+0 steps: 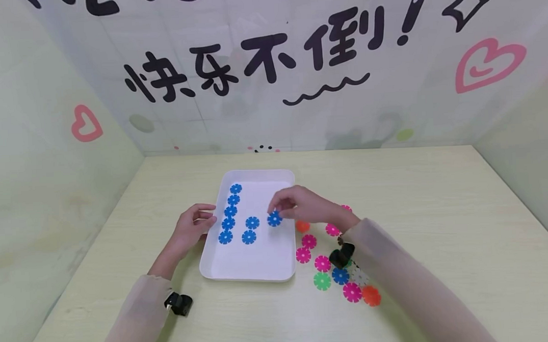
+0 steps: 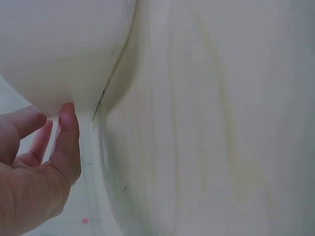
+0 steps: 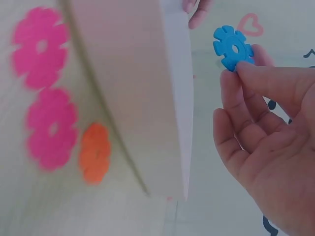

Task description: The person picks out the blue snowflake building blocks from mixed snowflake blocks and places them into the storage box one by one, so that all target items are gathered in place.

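Note:
A blue snowflake building disc (image 3: 227,45) is pinched between the thumb and finger of my right hand (image 1: 308,205), above the right half of a white tray (image 1: 255,263). On the tray's left side, several blue discs (image 1: 230,211) form a column. Two more blue discs (image 1: 249,237) lie to the right of that column, one in front of the other. My left hand (image 1: 191,229) holds the tray's left rim, with thumb and fingertips (image 2: 68,109) right at the edge in the left wrist view.
Loose discs in pink (image 1: 322,264), green (image 1: 322,281), orange (image 1: 371,296), blue (image 1: 340,276) and white (image 1: 359,276) lie right of the tray, some beneath the right forearm. A printed sheet (image 1: 262,120) stands behind the table (image 1: 421,185), with pale side panels.

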A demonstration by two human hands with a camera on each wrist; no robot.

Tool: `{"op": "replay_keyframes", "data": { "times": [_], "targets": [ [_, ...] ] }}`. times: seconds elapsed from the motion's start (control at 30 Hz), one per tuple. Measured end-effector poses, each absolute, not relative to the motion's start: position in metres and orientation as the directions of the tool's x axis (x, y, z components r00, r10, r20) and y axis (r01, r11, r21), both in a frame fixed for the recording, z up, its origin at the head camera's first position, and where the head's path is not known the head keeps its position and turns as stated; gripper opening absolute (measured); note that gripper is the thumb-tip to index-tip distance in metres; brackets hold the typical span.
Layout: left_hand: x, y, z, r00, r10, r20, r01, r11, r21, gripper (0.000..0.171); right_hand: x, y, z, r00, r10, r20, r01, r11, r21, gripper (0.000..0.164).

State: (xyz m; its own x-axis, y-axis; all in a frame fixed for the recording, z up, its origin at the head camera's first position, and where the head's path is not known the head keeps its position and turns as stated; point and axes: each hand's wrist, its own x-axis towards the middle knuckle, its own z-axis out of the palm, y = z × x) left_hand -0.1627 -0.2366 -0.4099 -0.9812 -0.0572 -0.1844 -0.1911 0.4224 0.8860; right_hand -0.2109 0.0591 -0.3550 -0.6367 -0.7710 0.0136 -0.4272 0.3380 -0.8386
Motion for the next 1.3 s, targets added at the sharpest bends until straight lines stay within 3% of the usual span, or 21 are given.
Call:
{"op": "replay_keyframes", "data": {
  "times": [0.33, 0.7, 0.93, 1.3],
  "targets": [
    [-0.161, -0.236, -0.409, -0.979, -0.067, -0.192, -0.202, 0.425, 0.882, 0.037, -0.243, 0.007, -0.35, -0.682, -0.731, 0.023, -0.372, 0.321, -0.871, 0.019],
    [-0.165, -0.234, -0.406, -0.977, -0.067, -0.204, -0.212, 0.452, 0.866, 0.036, -0.257, -0.02, -0.362, -0.774, -0.581, -0.25, -0.071, 0.473, -0.878, 0.021],
    [-0.165, -0.233, -0.405, -0.978, -0.065, -0.201, -0.208, 0.447, 0.87, 0.035, -0.26, -0.021, -0.377, -0.823, -0.448, -0.351, 0.075, 0.526, -0.847, 0.022],
    [-0.164, -0.234, -0.41, -0.983, -0.079, -0.165, -0.183, 0.442, 0.878, 0.034, -0.261, -0.021, -0.386, -0.847, -0.375, -0.377, 0.105, 0.577, -0.81, 0.02]
  ]
}}
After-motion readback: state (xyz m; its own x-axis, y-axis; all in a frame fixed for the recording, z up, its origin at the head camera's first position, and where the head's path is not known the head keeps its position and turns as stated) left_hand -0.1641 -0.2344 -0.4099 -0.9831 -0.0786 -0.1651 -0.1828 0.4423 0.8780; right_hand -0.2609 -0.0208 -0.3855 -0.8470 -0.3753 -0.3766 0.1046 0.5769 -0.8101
